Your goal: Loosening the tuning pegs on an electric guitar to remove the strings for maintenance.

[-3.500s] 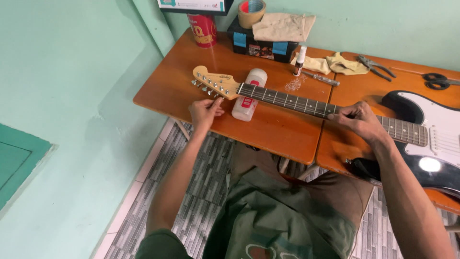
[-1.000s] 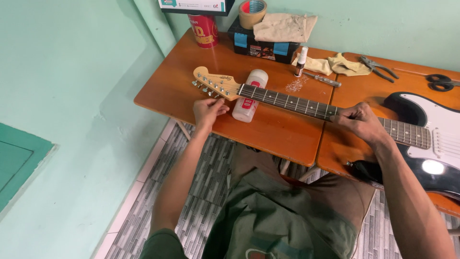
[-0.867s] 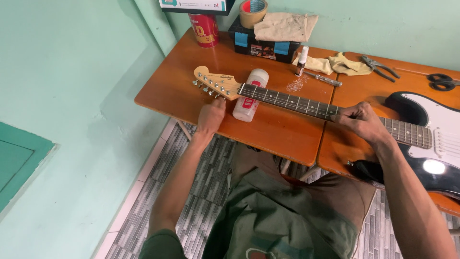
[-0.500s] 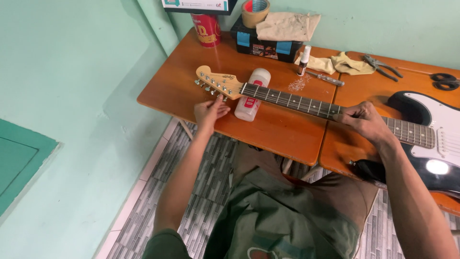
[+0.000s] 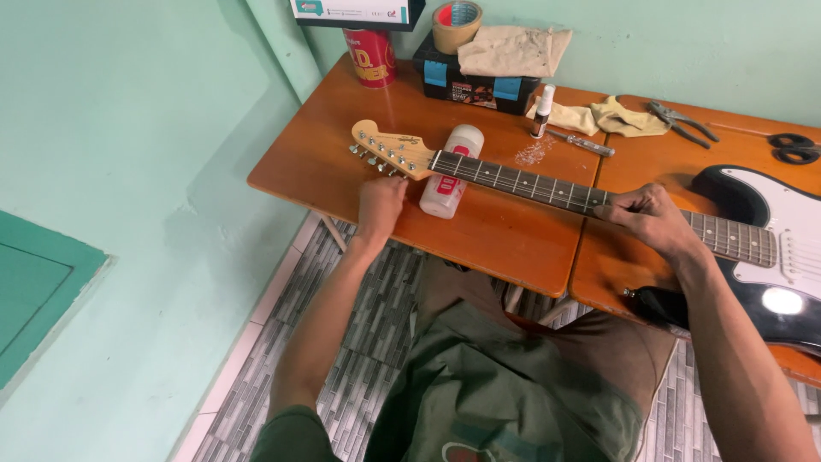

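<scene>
- I saw the electric guitar [image 5: 599, 201] lying flat across the wooden bench [image 5: 325, 145], headstock [image 5: 389, 152] toward the left, black-and-white body [image 5: 770, 248] at the right edge.
- Guitar neck [image 5: 522, 181] rested on a white bottle [image 5: 451, 171] lying on its side just behind the headstock.
- Left hand [image 5: 379, 205] was at the near edge of the headstock, fingers curled up against the tuning pegs [image 5: 376, 158]; I could not tell whether it was pinching a peg or just touching.
- Right hand [image 5: 650, 218] was clenched over the neck close to the body, fingertips pressed on the fretboard, grasping the neck.
- Far side of the bench: red can [image 5: 369, 58], roll of tape [image 5: 455, 15], dark box [image 5: 475, 81] with a beige cloth [image 5: 513, 47] on top.
- Near those: small dropper bottle [image 5: 542, 111] upright, a yellowish rag [image 5: 599, 117], a screwdriver [image 5: 581, 143], pliers [image 5: 682, 120].
- Scissors [image 5: 794, 147] lay at the far right, apart from both hands.
- Person sat at the bench, green garment over the lap, grey tiled floor [image 5: 342, 359] below.
</scene>
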